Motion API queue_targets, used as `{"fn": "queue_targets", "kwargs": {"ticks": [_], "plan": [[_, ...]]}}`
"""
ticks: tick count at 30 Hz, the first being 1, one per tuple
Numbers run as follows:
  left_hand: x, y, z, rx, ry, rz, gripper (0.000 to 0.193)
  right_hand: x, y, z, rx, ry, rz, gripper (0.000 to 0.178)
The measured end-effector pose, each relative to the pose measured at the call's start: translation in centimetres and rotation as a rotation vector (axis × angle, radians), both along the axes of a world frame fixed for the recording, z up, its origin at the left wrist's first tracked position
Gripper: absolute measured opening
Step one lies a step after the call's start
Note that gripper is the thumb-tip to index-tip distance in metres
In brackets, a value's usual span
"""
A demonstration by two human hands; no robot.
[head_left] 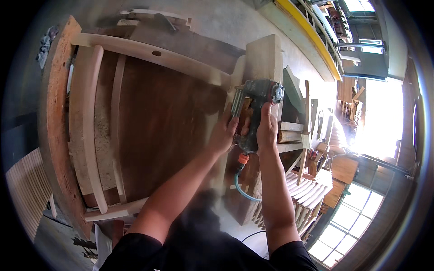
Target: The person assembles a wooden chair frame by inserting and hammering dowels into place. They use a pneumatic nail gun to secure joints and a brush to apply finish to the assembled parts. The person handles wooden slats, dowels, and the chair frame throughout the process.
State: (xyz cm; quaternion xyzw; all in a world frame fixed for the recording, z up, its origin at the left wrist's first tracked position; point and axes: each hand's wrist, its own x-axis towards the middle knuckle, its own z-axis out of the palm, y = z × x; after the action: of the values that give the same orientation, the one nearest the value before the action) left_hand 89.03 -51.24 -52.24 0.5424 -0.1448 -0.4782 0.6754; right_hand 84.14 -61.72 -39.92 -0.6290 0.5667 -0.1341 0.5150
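A dark grey pneumatic nail gun (256,118) lies sideways over the right end of a pale wooden frame (181,62), its round end cap facing right. My right hand (267,128) is wrapped around its handle, the thumb along the near side and some fingers showing through the gap. My left hand (224,132) is closed at the tool's silver magazine side, right against the frame; its fingertips are partly hidden. From the bottom of the handle, an orange coupling (243,158) leads into a blue-green air hose (241,189) that passes behind my right forearm.
The frame rests on a brown board (167,135), with curved slats (92,126) inside its left end. A thick wooden beam (263,56) stands on the right, a rough plank (61,135) on the left. Stacked wooden parts (309,192) sit farther right, and a yellow-edged bench (312,38) lies beyond.
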Motion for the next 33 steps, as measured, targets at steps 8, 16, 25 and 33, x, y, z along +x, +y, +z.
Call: {"fn": "queue_targets", "kwargs": {"ticks": [8,16,25,33], "plan": [[3.2,0.5,3.4,-0.047,0.164,0.026,0.032,1.7,0.2,-0.4,0.009,0.006,0.003,0.066],[4.8,1.2,4.7,-0.053,0.288,-0.078,0.04,3.7,2.5,0.8,-0.105,0.034,0.046,0.068],[4.7,1.4,5.0,-0.068,0.285,-0.042,0.042,1.3,0.6,-1.8,-0.006,-0.006,-0.003,0.07],[3.3,-0.2,2.0,-0.145,0.253,0.061,0.042,3.3,0.8,-0.1,0.007,0.007,0.041,0.073]]}}
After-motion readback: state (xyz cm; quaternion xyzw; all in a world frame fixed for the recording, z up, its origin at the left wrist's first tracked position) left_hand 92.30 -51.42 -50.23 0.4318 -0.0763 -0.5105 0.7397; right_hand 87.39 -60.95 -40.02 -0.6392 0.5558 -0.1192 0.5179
